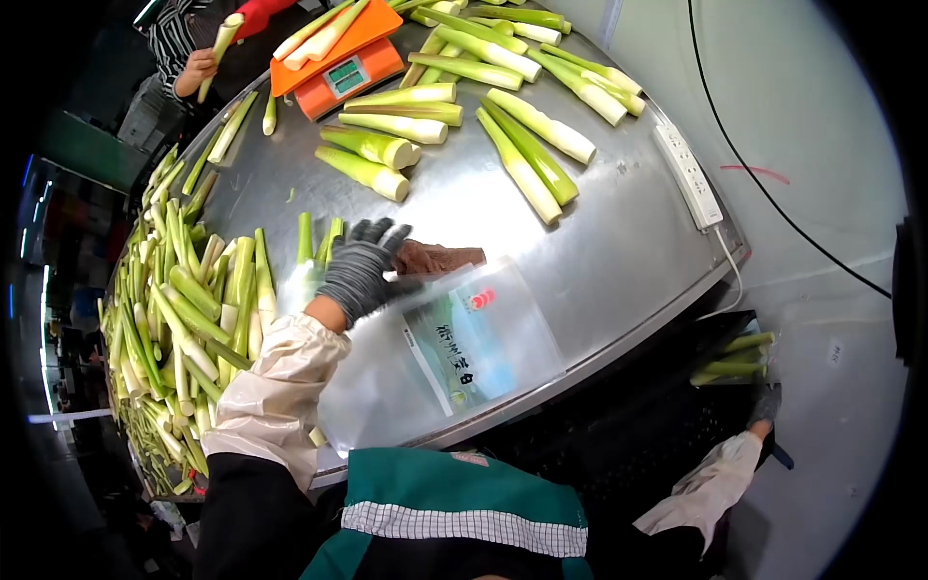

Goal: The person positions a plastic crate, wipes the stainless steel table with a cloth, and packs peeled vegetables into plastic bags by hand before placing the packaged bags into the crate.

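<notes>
My left hand [360, 269], in a dark grey glove, reaches over the table with its fingers spread. It is above the near edge of a brown cloth [440, 258] and the top of a clear printed plastic bag [483, 338], which lies flat. Two green stalk ends [317, 237] show just beyond that hand. Far to the right and low, my gloved right hand [767, 404] is at the end of a clear bag of green water bamboo stalks [732, 360], apparently gripping it; its fingers are small and partly hidden.
A heap of water bamboo [179, 329] covers the table's left side. More stalks [541, 126] lie in groups at the back, beside an orange scale [346, 72] bearing stalks. A power strip [688, 176] runs along the right edge. Across the table, another person's hand [200, 68] holds a stalk.
</notes>
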The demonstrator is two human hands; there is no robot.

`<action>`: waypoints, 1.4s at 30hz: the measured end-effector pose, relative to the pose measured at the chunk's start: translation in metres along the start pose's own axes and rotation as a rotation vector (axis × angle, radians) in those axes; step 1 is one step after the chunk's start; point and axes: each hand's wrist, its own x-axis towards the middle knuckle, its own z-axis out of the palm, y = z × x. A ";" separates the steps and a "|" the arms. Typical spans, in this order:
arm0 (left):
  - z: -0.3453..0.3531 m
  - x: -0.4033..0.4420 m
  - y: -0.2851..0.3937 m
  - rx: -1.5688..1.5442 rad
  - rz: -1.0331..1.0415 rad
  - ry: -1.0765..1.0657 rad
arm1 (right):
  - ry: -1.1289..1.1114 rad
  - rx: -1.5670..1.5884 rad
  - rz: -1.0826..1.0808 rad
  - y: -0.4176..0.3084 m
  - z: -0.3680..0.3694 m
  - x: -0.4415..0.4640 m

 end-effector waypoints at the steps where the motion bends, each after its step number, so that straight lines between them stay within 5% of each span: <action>1: -0.004 -0.001 0.014 0.011 0.031 -0.087 | 0.053 0.060 -0.024 -0.014 -0.007 -0.018; 3: -0.003 -0.007 0.027 0.004 0.055 -0.184 | 0.078 0.112 -0.106 -0.035 -0.018 -0.051; 6: -0.002 -0.014 0.025 -0.051 -0.183 -0.241 | 0.069 0.144 -0.256 -0.050 -0.019 -0.083; 8: -0.005 -0.017 0.009 -0.154 -0.304 -0.523 | -0.049 0.079 -0.362 -0.065 -0.010 -0.108; 14: 0.007 -0.038 0.001 0.065 -0.195 -0.362 | -0.466 0.394 -0.640 -0.157 0.050 -0.223; 18: 0.024 -0.026 -0.016 0.061 -0.031 -0.335 | -0.687 0.109 -1.133 -0.186 0.107 -0.262; 20: 0.027 -0.020 -0.021 -0.198 -0.121 -0.570 | -0.794 0.024 -1.247 -0.201 0.128 -0.278; 24: 0.028 -0.029 -0.024 -0.334 -0.045 -0.734 | -0.932 -0.068 -1.350 -0.216 0.162 -0.284; 27: 0.019 -0.034 -0.021 -0.524 -0.066 -1.042 | -1.005 0.033 -1.087 -0.217 0.197 -0.273; 28: 0.022 -0.046 -0.017 -0.533 -0.073 -1.047 | -1.038 0.118 -0.891 -0.216 0.211 -0.269; 30: 0.028 -0.072 -0.004 -0.145 0.165 -0.315 | -1.005 0.154 -0.961 -0.230 0.226 -0.276; 33: 0.024 -0.067 -0.015 -0.212 0.091 -0.103 | -0.988 0.073 -1.249 -0.248 0.237 -0.287; 40: 0.029 -0.040 -0.027 -0.190 0.165 -0.456 | -1.214 -0.030 -1.286 -0.266 0.250 -0.313; 42: 0.023 -0.061 -0.018 -0.479 0.313 -0.545 | -1.232 -0.050 -1.314 -0.268 0.251 -0.311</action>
